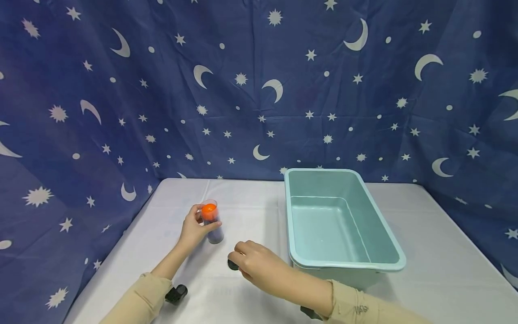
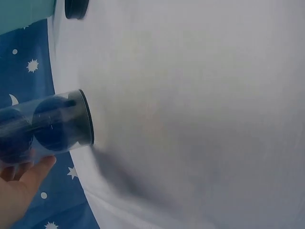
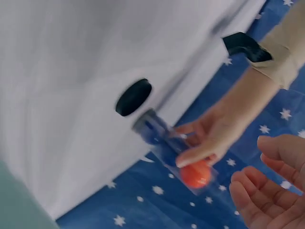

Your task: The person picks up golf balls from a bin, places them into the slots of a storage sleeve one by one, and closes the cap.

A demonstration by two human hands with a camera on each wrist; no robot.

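Note:
My left hand (image 1: 196, 228) grips a clear tube (image 1: 216, 236) that stands near the left of the white table. An orange ball (image 1: 209, 211) is at its upper end, and blue balls (image 2: 51, 122) sit below it, as the left wrist view shows. A dark round lid (image 3: 134, 98) lies on the tabletop beside the tube's base. My right hand (image 1: 261, 266) hovers close over the lid in the head view, partly covering it. Seen from the right wrist, that hand's fingers (image 3: 245, 191) are loosely bent with nothing between them.
A light teal bin (image 1: 328, 225) with high walls stands on the right half of the white table (image 1: 421, 229). Dark blue cloth (image 1: 243, 112) printed with moons and stars hangs behind the table and at its sides. Black straps (image 1: 176, 294) are on the wrists.

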